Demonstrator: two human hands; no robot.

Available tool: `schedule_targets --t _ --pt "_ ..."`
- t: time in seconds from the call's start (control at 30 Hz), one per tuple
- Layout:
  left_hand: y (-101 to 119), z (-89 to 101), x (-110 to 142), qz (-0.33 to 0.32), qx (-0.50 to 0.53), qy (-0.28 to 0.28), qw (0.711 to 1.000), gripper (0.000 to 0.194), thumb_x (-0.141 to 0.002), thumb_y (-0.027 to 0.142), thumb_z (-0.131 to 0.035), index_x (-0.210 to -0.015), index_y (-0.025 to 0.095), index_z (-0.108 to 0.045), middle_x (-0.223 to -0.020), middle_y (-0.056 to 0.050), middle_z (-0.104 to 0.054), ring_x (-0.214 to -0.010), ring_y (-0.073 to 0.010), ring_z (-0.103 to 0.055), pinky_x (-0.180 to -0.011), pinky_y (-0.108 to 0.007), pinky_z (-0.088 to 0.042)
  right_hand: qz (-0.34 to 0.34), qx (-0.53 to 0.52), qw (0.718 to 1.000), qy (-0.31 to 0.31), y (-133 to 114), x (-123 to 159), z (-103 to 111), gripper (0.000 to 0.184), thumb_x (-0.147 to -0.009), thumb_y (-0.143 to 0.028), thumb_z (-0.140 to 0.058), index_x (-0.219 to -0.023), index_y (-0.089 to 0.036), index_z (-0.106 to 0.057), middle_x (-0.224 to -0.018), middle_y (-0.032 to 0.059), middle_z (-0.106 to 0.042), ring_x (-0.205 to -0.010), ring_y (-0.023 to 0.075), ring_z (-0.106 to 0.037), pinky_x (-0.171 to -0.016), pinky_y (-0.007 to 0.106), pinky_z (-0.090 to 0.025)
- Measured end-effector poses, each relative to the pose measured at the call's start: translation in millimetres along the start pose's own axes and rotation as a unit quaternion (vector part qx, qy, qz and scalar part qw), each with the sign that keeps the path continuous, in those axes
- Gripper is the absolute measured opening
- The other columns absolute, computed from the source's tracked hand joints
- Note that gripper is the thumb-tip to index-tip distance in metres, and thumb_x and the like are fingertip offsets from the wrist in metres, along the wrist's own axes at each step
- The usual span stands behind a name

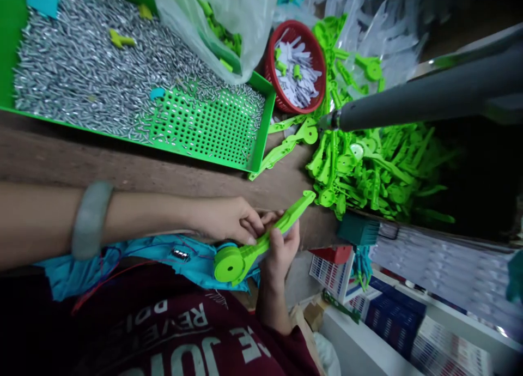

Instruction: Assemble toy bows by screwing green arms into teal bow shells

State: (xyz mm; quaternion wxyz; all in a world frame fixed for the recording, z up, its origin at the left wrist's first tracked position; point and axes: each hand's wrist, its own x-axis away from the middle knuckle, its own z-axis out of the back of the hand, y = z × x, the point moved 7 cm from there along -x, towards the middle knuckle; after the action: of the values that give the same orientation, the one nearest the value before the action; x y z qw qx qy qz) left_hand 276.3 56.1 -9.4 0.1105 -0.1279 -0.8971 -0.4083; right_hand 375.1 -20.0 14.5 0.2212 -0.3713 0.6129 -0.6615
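Note:
My right hand [281, 250] grips a bright green plastic piece [261, 242], long and narrow with a round disc at its lower left end. Its thumb presses on the near side, and the piece slants up to the right. From the left comes my left hand [229, 220], a grey-green bangle [92, 219] on its wrist. Its fingers are curled together against the upper edge of the green piece; whatever they pinch is hidden. Turquoise cloth or plastic [167, 256] lies beneath the forearm, over my lap.
A green tray [261, 147] of small metal pins stands at upper left, partly covered by a plastic bag [253, 27]. Beyond are a red basket [269, 65] of white strips and a heap of green pieces [368, 169]. A grey pole [408, 101] crosses at right, above shelves [359, 349].

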Motion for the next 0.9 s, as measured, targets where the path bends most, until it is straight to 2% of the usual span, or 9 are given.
schedule_targets --t 0.03,0.1,0.37,0.63,0.77,0.9 --pt "-0.7 0.5 0.2 0.002 -0.002 0.001 1.000 0.026 -0.073 0.020 -0.067 -0.098 0.019 -0.074 -0.094 -0.001 -0.078 -0.092 -0.0164 -0.070 -0.082 -0.026 -0.050 0.013 -0.001 1.000 0.018 0.3 2.9 -2.3 0.031 -0.081 -0.036 -0.076 -0.103 -0.024 -0.058 -0.082 -0.0021 -0.065 -0.075 0.0126 -0.062 -0.070 0.026 -0.053" --pt "-1.2 1.7 1.0 0.006 -0.008 0.005 1.000 0.026 -0.072 0.021 -0.067 -0.098 0.018 -0.073 -0.098 -0.002 -0.078 -0.094 -0.0175 -0.070 -0.083 -0.027 -0.051 0.030 0.002 0.999 0.039 0.9 6.3 -5.8 0.024 -0.084 -0.035 -0.071 -0.099 -0.024 -0.056 -0.081 -0.0030 -0.061 -0.071 0.0111 -0.058 -0.068 0.025 -0.050" --pt "1.5 1.4 3.7 0.002 -0.019 0.024 1.000 0.020 -0.073 0.021 -0.067 -0.091 0.017 -0.075 -0.090 -0.003 -0.077 -0.084 -0.0174 -0.069 -0.077 -0.028 -0.052 0.055 0.035 0.997 0.048 -0.7 6.9 -6.5 0.026 -0.085 -0.038 -0.064 -0.101 -0.023 -0.050 -0.070 -0.0057 -0.047 -0.058 0.0099 -0.044 -0.055 0.022 -0.037" --pt "5.1 1.2 4.6 -0.014 -0.027 0.044 0.999 0.019 -0.073 0.020 -0.067 -0.089 0.014 -0.074 -0.082 -0.002 -0.074 -0.075 -0.0146 -0.065 -0.069 -0.024 -0.047 0.064 0.056 0.994 0.067 -5.6 7.1 -11.3 0.026 -0.085 -0.042 -0.063 -0.097 -0.023 -0.049 -0.069 -0.0055 -0.044 -0.057 0.0101 -0.043 -0.053 0.021 -0.037" --pt "1.7 1.2 1.8 -0.036 -0.054 0.018 0.998 0.019 -0.074 0.023 -0.066 -0.089 0.016 -0.076 -0.081 0.000 -0.072 -0.076 -0.0133 -0.063 -0.071 -0.023 -0.045 0.062 0.037 0.995 0.062 -6.6 5.4 -12.7 0.025 -0.083 -0.041 -0.065 -0.093 -0.024 -0.050 -0.065 -0.0062 -0.044 -0.054 0.0096 -0.041 -0.050 0.021 -0.035" --pt "-7.1 4.1 -1.8 -0.035 -0.027 0.017 0.999 0.020 -0.074 0.027 -0.066 -0.089 0.019 -0.077 -0.077 0.001 -0.071 -0.072 -0.0133 -0.061 -0.070 -0.025 -0.046 0.060 0.076 0.993 0.067 -4.8 4.8 -8.9 0.029 -0.082 -0.046 -0.065 -0.094 -0.025 -0.050 -0.068 -0.0047 -0.042 -0.055 0.0112 -0.041 -0.050 0.024 -0.035"
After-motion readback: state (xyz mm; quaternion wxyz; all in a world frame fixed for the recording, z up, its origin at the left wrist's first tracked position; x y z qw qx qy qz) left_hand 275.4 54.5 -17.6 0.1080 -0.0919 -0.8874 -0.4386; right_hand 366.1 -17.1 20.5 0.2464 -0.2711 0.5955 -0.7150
